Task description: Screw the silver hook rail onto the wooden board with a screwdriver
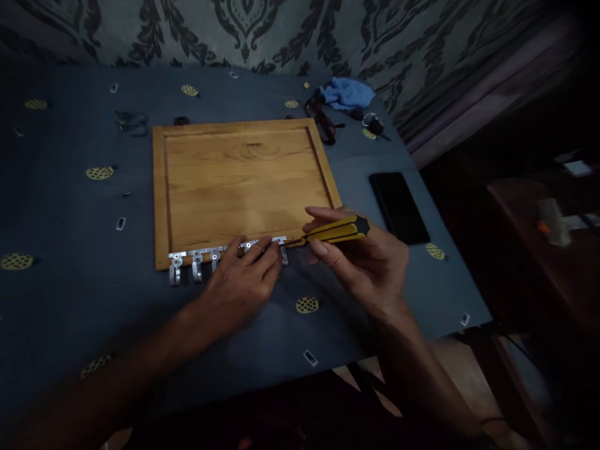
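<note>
A framed wooden board (244, 187) lies flat on the table. Along its near edge runs a silver metal hook rail (187, 254) with several hooks hanging past the wood and screw heads visible in it. My left hand (244, 278) rests over the rail's right half, its fingers closed down on the metal and hiding part of it. In my right hand (372, 265) is a yellow and black screwdriver (336, 230), gripped between thumb and fingers. Its shaft points left to the rail's right end, close to my left fingertips. Exactly what the tip touches is hard to make out.
A black phone (399, 207) lies right of the board. Behind it are glasses (324, 122), a blue cloth (347, 94) and keys (372, 122). Small dark clips (132, 124) and a screw (126, 194) sit to the left. A patterned wall (248, 31) bounds the back.
</note>
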Available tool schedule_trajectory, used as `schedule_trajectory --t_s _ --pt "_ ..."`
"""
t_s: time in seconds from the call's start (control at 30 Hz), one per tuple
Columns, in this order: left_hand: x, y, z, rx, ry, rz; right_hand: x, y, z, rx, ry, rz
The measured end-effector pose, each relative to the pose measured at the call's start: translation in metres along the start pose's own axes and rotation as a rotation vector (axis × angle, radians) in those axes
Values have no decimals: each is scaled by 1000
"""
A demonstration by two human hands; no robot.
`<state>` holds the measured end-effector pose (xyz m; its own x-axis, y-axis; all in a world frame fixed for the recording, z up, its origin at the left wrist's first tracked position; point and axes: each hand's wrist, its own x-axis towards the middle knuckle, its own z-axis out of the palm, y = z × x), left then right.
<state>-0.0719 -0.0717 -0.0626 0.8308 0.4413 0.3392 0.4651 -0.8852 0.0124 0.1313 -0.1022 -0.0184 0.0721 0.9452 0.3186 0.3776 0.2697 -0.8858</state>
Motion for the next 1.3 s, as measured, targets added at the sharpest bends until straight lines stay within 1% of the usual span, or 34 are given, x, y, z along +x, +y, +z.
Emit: schedule_trajectory --t_s 0.1,0.17,0.27,0.4,0.5,0.57,0.67,0.77,0.87,0.93,1.03,1.23,1.3 --pt "0 0 1 0 -1 6 7 -3 -6 -29 -93 -9" --pt "0 0 1 2 -6 2 9 -4 -5 -48 -104 -22" --pt "0 0 2 6 1 0 11 -1 3 -80 -28 -45" --pt "0 0 3 9 0 6 10 1 19 -160 61 -134" --pt "0 -1 3 16 8 7 10 1 24 -168 88 -121" --pt "0 -1 3 19 7 6 10 1 24 -172 82 -94" --pt "0 0 3 27 -17 3 10 0 18 -164 33 -60" --pt "-1 0 2 28 -54 -3 9 -3 8 -116 -72 -27" --pt "-1 -1 2 25 -54 -1 8 -7 0 -93 -190 -59" --pt "-1 -1 2 26 -51 0 9 -9 -3 -100 -209 -104" --pt "-1 -1 2 29 -61 1 11 -10 -2 -115 -159 -133" --pt "-1 -2 4 36 -42 20 11 -3 13 -129 1 -88" --pt "-1 -1 4 42 -37 15 7 -3 17 -129 60 -96"
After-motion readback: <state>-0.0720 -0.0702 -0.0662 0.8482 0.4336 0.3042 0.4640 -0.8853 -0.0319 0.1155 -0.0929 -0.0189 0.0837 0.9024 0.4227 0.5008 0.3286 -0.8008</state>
